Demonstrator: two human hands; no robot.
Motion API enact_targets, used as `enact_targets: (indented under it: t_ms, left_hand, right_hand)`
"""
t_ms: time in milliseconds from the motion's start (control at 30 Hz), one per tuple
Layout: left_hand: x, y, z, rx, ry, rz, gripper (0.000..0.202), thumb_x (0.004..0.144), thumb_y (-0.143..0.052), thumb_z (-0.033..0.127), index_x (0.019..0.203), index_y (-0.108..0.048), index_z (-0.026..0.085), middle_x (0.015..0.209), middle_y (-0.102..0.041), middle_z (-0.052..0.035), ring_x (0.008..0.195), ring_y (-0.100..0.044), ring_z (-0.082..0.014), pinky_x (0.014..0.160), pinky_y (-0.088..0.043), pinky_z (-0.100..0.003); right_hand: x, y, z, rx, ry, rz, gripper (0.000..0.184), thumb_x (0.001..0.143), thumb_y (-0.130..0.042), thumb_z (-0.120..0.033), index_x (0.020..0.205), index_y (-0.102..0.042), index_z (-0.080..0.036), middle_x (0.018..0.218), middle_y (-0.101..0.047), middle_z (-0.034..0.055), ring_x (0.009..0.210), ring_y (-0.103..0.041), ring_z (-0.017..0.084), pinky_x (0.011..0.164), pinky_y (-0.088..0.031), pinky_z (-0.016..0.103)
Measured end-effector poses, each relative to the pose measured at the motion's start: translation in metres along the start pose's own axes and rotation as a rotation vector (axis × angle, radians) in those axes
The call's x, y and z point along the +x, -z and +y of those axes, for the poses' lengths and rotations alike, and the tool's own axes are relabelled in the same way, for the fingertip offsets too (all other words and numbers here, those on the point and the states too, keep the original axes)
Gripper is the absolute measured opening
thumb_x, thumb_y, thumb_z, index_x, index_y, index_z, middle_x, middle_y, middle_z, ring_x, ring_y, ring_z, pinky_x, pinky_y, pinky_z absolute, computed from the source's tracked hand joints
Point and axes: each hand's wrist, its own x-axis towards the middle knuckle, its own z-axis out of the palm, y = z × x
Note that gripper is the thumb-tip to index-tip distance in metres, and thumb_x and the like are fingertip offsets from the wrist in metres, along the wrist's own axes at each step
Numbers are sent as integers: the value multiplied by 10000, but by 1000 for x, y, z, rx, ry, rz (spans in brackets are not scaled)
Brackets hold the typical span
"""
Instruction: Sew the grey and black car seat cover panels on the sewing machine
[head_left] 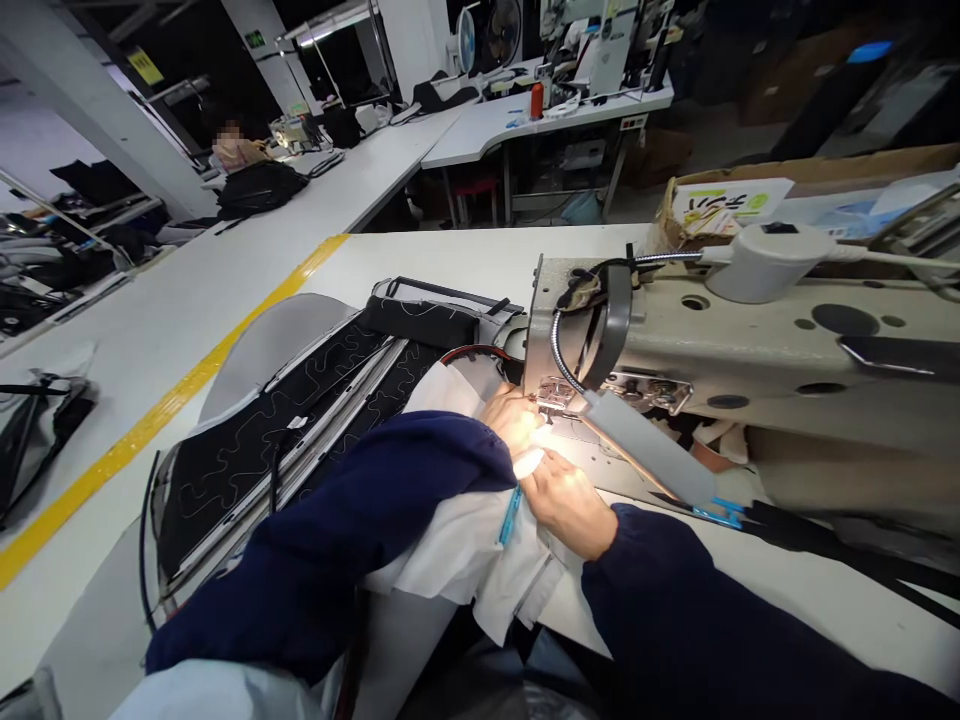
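Crowding white cloth (pixel 457 550): sewing machine (pixel 720 340), quilted panels (pixel 300 410).

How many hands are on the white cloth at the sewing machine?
2. The left hand rests on the cloth beside the sewing machine needle; the right hand lies just nearer, on the cloth's edge. The far person's hands are hidden.

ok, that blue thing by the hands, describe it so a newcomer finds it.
Find the grey sewing machine on the white table; at its presser foot the left hand and right hand rest on white fabric. A thin light-blue item lies slantwise on that fabric beside the right hand. Unlike the other blue piece further along the machine bed, it lies on cloth.
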Motion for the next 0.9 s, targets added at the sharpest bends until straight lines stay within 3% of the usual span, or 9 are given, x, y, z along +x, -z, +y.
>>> enact_targets:
  t_ms: [167,267,367,433,533,633,700,800,900]
  left_hand:
    - [4,2,-3,18,4,15,208,846,-493,192,856,-701,177,895,-678,-48,943,-560,-225,864,-352,-386]
    - [-4,16,-7,33,-20,32,248,913,-453,257,915,-689,182,930,-673,-63,986,-548,-235,872,-373,-394]
    - [-21,37,-13,124,-8,100,268,917,-469,316,1065,-660,199,1168,-610,-98,1161,-464,-282,1017,-296,-500]
    - [-34,53,-18,229,112,166,355,869,-549,368,1188,-605,224,1384,-452,-118,1287,-335,-344,1056,-206,-604]
    - [-49,74,-31,254,458,160,634,796,-635,403,1384,-433,278,1493,-261,-158,1281,-323,-415,947,-350,-602]
    - [-57,92,-51,84,742,11,704,842,-574,370,1474,-277,281,1325,-450,-201,1105,-522,-372,860,-448,-502]
    - [-63,105,-63,-98,778,5,681,852,-541,288,1479,-279,243,1223,-553,-163,1089,-560,-331,935,-428,-478]
    - [-78,124,-59,-498,648,253,676,793,-559,223,1440,-369,172,1317,-539,-100,1207,-507,-279,1052,-379,-389]
    - [-99,130,-18,-1014,624,431,756,775,-576,282,1471,-295,197,1324,-543,-59,1086,-593,-234,931,-495,-340]
  right_hand:
    - [-13,11,-20,60,49,6,355,764,-427,-11,1068,-611,2,1156,-583,272,1172,-511,348,999,-398,549]
    - [-16,13,-45,-15,65,52,301,803,-445,-55,1033,-617,36,1144,-587,322,1134,-551,381,979,-400,596]
    - [-7,4,-65,-126,20,90,302,811,-425,-70,995,-619,69,1085,-606,358,1037,-613,391,923,-429,616]
    - [7,-7,-74,-190,-22,106,307,811,-415,-63,987,-619,83,1058,-612,367,1003,-631,393,881,-452,613]
    - [35,-22,-81,-206,-82,91,314,812,-432,-52,1008,-609,118,1024,-608,393,967,-643,405,807,-481,613]
    - [53,-25,-86,-175,-161,57,308,808,-446,-41,997,-609,140,991,-606,408,948,-647,413,758,-498,613]
    - [50,-17,-94,-148,-199,68,298,813,-464,-47,999,-611,132,1048,-590,409,1000,-629,409,810,-490,610]
    - [24,2,-119,-60,-200,149,327,821,-512,-67,1107,-592,72,1218,-546,347,1134,-567,370,944,-456,566]
    - [-4,16,-147,125,-157,250,303,864,-552,-154,1145,-596,-49,1184,-608,208,1111,-578,303,913,-502,496]
